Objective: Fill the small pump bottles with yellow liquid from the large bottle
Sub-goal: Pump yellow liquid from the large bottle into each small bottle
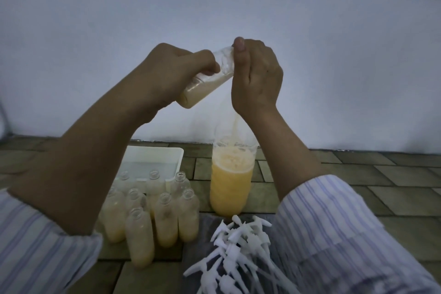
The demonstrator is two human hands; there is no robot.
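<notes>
Head view: the left hand (167, 71) grips a tilted small bottle (206, 77); the right hand (256, 79) pinches its top. Below them stands the large bottle (230, 181).

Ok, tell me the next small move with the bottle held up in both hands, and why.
Probably seat and twist the top at the neck, then stand it with the group. The left hand holds the small bottle tilted and partly filled, the right hand is at its neck, and the filled bottles below stand uncapped beside loose pump tops.

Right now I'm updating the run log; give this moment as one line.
left hand: grips tilted small bottle | right hand: at its neck | large bottle: upright | pump heads: loose
</notes>
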